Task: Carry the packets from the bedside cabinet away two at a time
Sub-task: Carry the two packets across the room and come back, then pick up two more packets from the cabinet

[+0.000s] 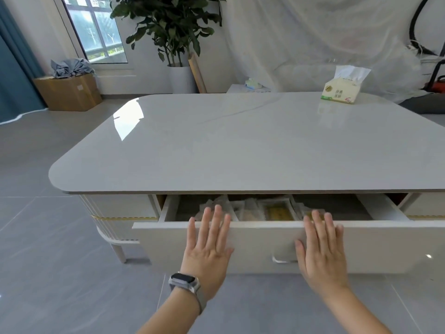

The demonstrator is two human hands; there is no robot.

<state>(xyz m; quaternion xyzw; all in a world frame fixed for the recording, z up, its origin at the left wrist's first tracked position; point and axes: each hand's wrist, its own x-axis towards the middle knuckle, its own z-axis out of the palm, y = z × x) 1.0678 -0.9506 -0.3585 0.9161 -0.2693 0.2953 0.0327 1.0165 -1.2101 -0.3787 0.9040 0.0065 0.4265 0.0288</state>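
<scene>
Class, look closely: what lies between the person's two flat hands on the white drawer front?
Head view: between left hand and right hand, only bare white drawer front and a metal handle.

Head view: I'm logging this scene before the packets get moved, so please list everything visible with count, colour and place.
table: one, glossy white, centre
drawer: one, white, open at the table's front
packets: several, exact count unclear, pale and yellow, inside the drawer
tissue pack: one, cream and green, far right of the tabletop
plant: one, green in a white pot, behind the table
cardboard box: one, brown, on the floor at left
cloth: one, grey, on the box
window: one, back left
curtain: one, teal, far left
watch: one, grey, left wrist
left hand: flat on the drawer front, fingers straight
right hand: flat on the drawer front, fingers straight
</scene>
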